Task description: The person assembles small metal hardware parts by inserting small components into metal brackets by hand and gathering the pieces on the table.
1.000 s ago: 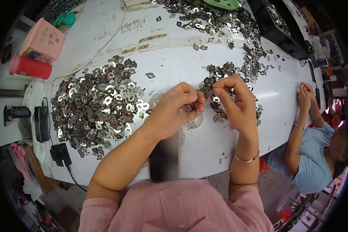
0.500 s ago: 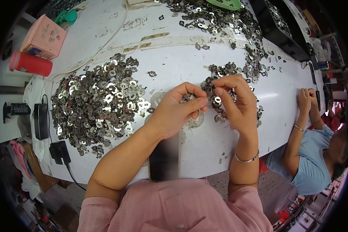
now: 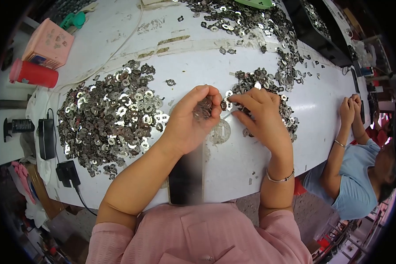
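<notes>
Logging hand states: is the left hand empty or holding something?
Holding: dark metal pieces show inside the cupped left hand; how many, I cannot tell.

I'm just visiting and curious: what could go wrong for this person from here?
Small flat silver metal pieces might slip from the cupped, bare left hand, which holds several at once.

A dropped one could be hard to spot among similar ones in the wide silver-grey metal heap.

The flat black rectangular slab lies by the white table's near edge; a forearm might nudge it.
</notes>
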Tool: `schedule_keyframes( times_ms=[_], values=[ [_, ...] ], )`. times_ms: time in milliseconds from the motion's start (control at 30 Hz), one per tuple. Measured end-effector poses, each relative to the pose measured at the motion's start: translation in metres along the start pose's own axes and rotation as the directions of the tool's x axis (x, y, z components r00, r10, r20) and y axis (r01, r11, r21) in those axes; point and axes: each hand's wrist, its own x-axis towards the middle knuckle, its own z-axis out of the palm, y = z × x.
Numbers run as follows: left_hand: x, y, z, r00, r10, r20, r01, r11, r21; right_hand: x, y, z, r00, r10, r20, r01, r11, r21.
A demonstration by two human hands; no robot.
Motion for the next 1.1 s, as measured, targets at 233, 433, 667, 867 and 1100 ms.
schedule_keyframes(
  times_ms=[233,433,667,867,1100],
  values=[
    [0.002,-0.001,0.001,0.996,0.064,-0.063,-0.07,0.992,-0.103,0.004,-0.001,0.007,0.999,-0.023,-0.028,0.023,1.0,0.016],
    [0.004,-0.001,-0.002,0.991,0.12,-0.056,-0.128,0.978,-0.164,0.007,-0.014,0.013,0.998,-0.058,-0.027,0.059,0.998,0.026],
    [-0.001,-0.006,0.002,0.985,0.146,-0.094,-0.138,0.987,0.085,0.008,-0.004,0.011,0.996,0.003,-0.09,0.017,0.976,0.217],
    [-0.004,-0.01,0.01,0.989,0.138,-0.046,-0.097,0.863,0.496,0.006,-0.004,0.014,0.967,0.178,-0.18,-0.028,0.782,0.622],
    [-0.002,-0.006,0.005,0.996,0.038,-0.079,-0.017,0.969,0.246,0.008,-0.005,0.015,0.97,0.169,-0.174,-0.009,0.741,0.672]
  ],
)
